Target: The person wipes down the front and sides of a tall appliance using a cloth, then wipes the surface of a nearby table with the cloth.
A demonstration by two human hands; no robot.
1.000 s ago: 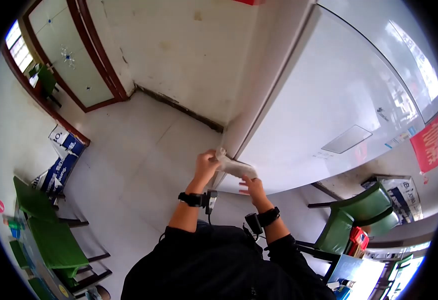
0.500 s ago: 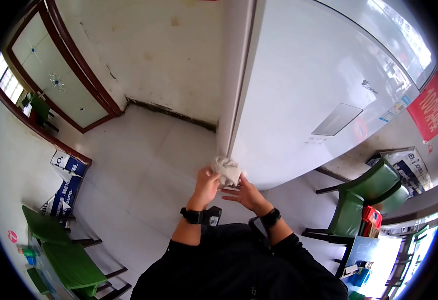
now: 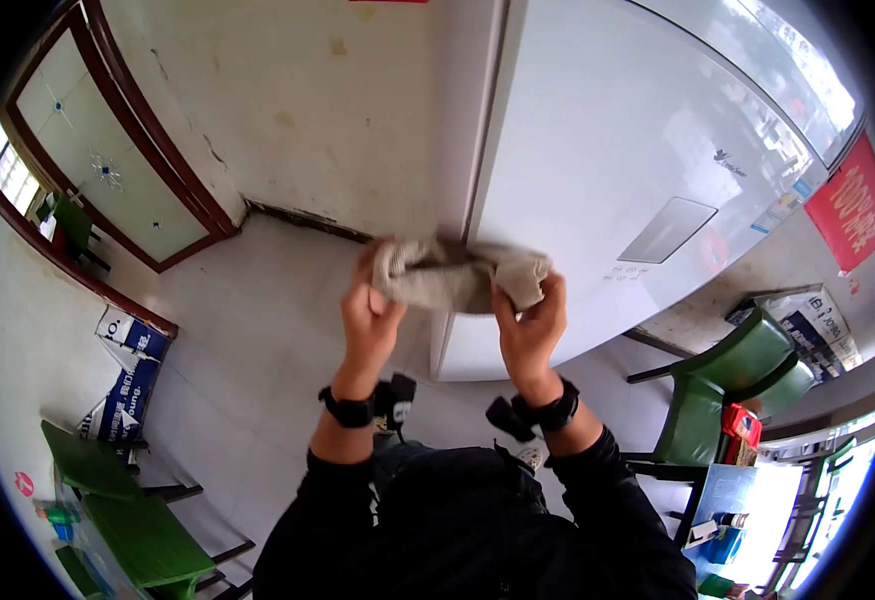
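A beige cloth [image 3: 448,280] is stretched sideways between my two hands, in front of the lower left edge of a white refrigerator [image 3: 578,180]. My left hand [image 3: 370,305] grips the cloth's left end, fingers curled round it. At the right end, my right hand [image 3: 533,320] pinches the cloth between thumb and fingers. The cloth is folded and somewhat bunched, with a darker hollow showing along its top. Both wrists wear black straps with small dark devices.
A green chair [image 3: 723,385] with a red item on it stands at the right, near a table [image 3: 728,500]. More green chairs [image 3: 143,530] are at the lower left. A glass-panelled door [image 3: 108,150] is at the upper left, and printed cardboard [image 3: 128,375] leans on the left wall.
The cloth was a crumpled bundle close to my body; now it is spread wider and raised forward. My hands have moved apart and upward, and my right hand has closed on the cloth.
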